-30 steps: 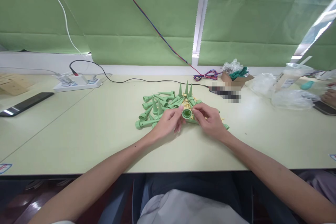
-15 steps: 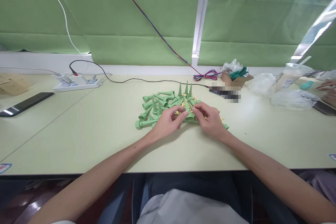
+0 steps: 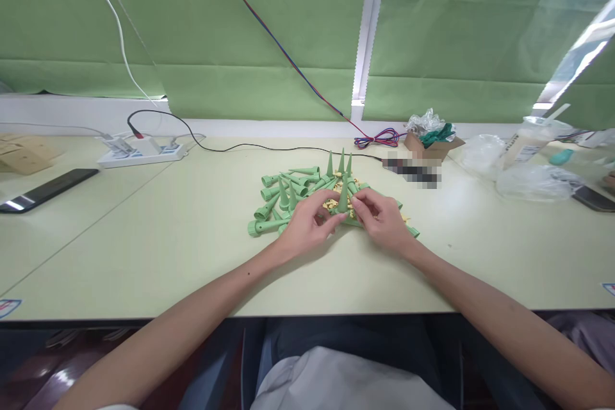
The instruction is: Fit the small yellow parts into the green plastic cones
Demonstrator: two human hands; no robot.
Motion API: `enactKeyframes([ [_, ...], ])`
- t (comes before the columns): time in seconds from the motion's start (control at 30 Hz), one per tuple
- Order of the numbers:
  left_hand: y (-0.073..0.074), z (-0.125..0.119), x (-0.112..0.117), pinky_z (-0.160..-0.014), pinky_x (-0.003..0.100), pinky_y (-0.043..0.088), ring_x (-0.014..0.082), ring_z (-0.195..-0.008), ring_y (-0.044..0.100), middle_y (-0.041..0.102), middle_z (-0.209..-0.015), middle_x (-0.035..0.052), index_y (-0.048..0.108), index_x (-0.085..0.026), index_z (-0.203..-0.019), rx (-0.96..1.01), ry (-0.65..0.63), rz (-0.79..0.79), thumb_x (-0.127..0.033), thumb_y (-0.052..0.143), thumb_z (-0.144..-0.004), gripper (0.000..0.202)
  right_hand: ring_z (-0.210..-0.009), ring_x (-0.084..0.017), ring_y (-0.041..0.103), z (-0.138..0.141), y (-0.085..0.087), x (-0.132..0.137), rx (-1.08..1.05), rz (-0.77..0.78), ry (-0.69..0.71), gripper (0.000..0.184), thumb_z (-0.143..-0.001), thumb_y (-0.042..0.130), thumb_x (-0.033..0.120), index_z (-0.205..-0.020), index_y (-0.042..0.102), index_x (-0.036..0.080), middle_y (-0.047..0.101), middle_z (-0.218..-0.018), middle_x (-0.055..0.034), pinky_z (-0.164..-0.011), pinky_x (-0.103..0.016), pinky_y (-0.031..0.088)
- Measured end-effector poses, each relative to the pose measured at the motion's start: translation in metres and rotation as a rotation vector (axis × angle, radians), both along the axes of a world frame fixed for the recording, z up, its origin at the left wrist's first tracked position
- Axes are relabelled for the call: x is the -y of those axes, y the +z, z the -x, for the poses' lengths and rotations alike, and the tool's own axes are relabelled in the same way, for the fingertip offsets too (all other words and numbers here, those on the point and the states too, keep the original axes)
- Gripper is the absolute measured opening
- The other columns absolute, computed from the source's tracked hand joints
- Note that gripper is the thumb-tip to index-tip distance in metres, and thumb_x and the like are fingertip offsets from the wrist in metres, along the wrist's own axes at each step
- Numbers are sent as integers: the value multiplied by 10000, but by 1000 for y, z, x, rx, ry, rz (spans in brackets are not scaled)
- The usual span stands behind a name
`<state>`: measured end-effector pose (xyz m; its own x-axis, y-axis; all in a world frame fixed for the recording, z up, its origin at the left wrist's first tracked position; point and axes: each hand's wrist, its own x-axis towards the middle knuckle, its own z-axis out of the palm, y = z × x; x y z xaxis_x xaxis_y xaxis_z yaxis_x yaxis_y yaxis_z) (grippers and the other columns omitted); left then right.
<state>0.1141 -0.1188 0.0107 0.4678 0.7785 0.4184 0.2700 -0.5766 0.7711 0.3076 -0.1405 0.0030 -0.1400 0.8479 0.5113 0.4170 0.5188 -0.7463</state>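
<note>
A heap of green plastic cones (image 3: pixel 288 189) lies on the pale table (image 3: pixel 168 237), mixed with small yellow pieces (image 3: pixel 331 204). One green cone (image 3: pixel 343 195) stands upright, tip up, between my two hands. My left hand (image 3: pixel 307 225) pinches its base from the left with curled fingers. From the right, my right hand (image 3: pixel 382 221) closes thumb and fingers on the same cone's base. Three more cones (image 3: pixel 340 163) stand upright behind it.
A white power strip (image 3: pixel 141 152) with a black cable lies at back left, a black phone (image 3: pixel 45 190) further left. A small cardboard box (image 3: pixel 432 141), clear plastic bags (image 3: pixel 533 180) and a plastic cup (image 3: pixel 528 139) sit at back right. Another phone (image 3: pixel 594 198) is at the right edge.
The cone in my hands turned from open end facing me to standing tip up on the table. Another person's hand at the far right edge has nearly withdrawn from view.
</note>
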Motion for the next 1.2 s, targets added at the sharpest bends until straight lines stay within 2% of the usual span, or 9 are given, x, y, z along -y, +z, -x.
enactKeyframes([
  [0.17,-1,-1,1,-477,220,432,86,-471,541,659,-754,-7,584,-181,-1086,-20,38,-19,-356,655,-893,271,-536,-119,417,1,0,-1,-31,21,11,238,-993,509,360,-819,559,206,498,-631,16,-512,-274,330],
  [0.4,1,-2,2,-502,223,441,95,-490,552,640,-716,-19,581,-182,-1086,-20,74,-29,-359,636,-901,262,-543,-116,415,0,-4,-3,-104,71,21,223,-989,535,408,-896,580,211,503,-652,20,-517,-270,343],
  [0.63,2,-3,3,-486,218,431,81,-465,525,646,-743,-14,567,-183,-1080,-27,63,-31,-338,638,-901,247,-533,-120,386,0,-2,-2,-12,80,-35,249,-1004,495,413,-872,562,213,484,-639,25,-521,-280,312],
  [0.83,-5,-3,-1,-490,207,442,65,-495,510,658,-837,14,570,-181,-1124,5,51,-130,-289,648,-900,260,-535,-117,352,1,2,-2,52,40,-84,272,-1001,489,404,-817,526,207,436,-615,40,-532,-279,287],
  [1.0,-10,-1,-6,-519,209,470,88,-607,567,660,-959,45,587,-188,-1114,10,50,-194,-228,612,-918,201,-552,-120,329,2,4,-1,109,37,-49,361,-1004,466,393,-696,443,206,393,-599,37,-548,-285,274],
  [1.2,-6,1,-5,-600,230,514,127,-767,630,642,-1056,64,615,-197,-1100,-41,-12,-295,-165,556,-949,165,-532,-127,364,1,4,0,105,92,-7,461,-1032,405,401,-614,395,206,403,-542,29,-565,-302,287],
])
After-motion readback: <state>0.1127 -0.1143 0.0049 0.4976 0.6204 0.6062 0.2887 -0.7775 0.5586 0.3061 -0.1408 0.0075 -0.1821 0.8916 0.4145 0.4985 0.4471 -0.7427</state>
